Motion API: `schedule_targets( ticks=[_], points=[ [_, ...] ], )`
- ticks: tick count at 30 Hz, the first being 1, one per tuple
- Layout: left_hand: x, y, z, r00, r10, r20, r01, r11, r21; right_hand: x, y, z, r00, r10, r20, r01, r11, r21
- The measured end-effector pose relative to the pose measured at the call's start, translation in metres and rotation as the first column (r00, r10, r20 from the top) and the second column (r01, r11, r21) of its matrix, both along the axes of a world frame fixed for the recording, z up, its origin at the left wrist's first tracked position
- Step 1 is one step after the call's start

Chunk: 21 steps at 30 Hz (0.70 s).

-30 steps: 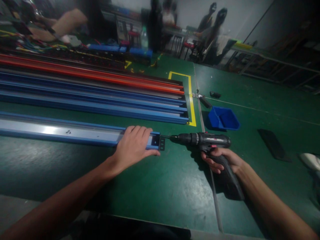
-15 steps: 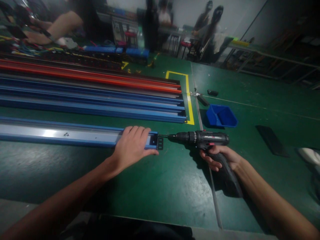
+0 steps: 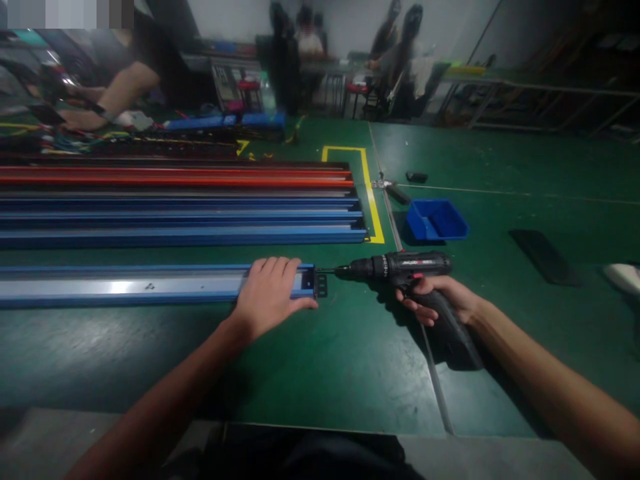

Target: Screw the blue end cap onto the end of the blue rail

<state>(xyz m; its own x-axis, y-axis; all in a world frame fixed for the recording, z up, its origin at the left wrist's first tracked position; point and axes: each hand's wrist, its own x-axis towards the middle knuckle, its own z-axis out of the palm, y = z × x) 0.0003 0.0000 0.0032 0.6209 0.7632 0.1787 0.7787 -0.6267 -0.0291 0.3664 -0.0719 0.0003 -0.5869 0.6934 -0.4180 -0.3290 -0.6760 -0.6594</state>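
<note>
Rail: one long blue rail (image 3: 150, 285), black bracket (image 3: 321, 285) at its end, lying on green surface (image 3: 325, 360).
Left hand (image 3: 270, 293): flat, pressing rail's end.
Right hand (image 3: 440, 297): closed around one black drill (image 3: 400, 267), bit at the bracket.
Bin: one blue bin (image 3: 436, 220) beyond.

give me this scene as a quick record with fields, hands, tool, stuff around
left hand: left hand pressed flat on the end of the blue rail
right hand: right hand closed around the drill
drill tip: at the black bracket on the rail's end
surface: green table
nearby: blue bin; stack of blue and red rails
</note>
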Motion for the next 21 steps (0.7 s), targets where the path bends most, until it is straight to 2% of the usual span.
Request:
schedule_targets(
  ticks=[5, 9, 11, 13, 16, 18, 20, 21],
  points=[
    [-0.004, -0.001, -0.001, 0.993, -0.042, 0.11, 0.044, 0.999, -0.015, -0.002, -0.003, 0.001, 1.0, -0.007, -0.017, 0.007, 1.0, 0.01],
    [-0.009, -0.003, 0.002, 0.973, -0.11, 0.204, 0.103, 0.994, 0.045, 0.001, -0.002, 0.001, 1.0, -0.015, -0.024, 0.015, 1.0, 0.006],
    [-0.01, -0.007, 0.007, 0.951, -0.198, 0.236, 0.17, 0.976, 0.133, 0.003, -0.002, 0.001, 0.999, -0.026, -0.022, 0.027, 1.0, 0.014],
    [-0.009, -0.018, 0.016, 0.911, -0.335, 0.24, 0.277, 0.929, 0.247, 0.005, -0.003, 0.0, 0.999, -0.043, -0.022, 0.044, 0.999, 0.03],
    [-0.001, -0.052, 0.033, 0.803, -0.515, 0.299, 0.432, 0.849, 0.303, 0.008, -0.004, 0.001, 0.998, -0.065, -0.02, 0.066, 0.997, 0.049],
    [0.007, -0.082, 0.047, 0.688, -0.561, 0.461, 0.538, 0.82, 0.196, 0.008, -0.004, 0.003, 0.997, -0.074, -0.007, 0.075, 0.995, 0.064],
    [0.013, -0.109, 0.062, 0.532, -0.554, 0.64, 0.678, 0.731, 0.07, 0.009, -0.005, 0.007, 0.997, -0.072, 0.014, 0.071, 0.994, 0.081],
    [0.014, -0.12, 0.069, 0.475, -0.557, 0.681, 0.744, 0.668, 0.028, 0.01, -0.006, 0.008, 0.997, -0.067, 0.027, 0.064, 0.994, 0.085]
  ],
)
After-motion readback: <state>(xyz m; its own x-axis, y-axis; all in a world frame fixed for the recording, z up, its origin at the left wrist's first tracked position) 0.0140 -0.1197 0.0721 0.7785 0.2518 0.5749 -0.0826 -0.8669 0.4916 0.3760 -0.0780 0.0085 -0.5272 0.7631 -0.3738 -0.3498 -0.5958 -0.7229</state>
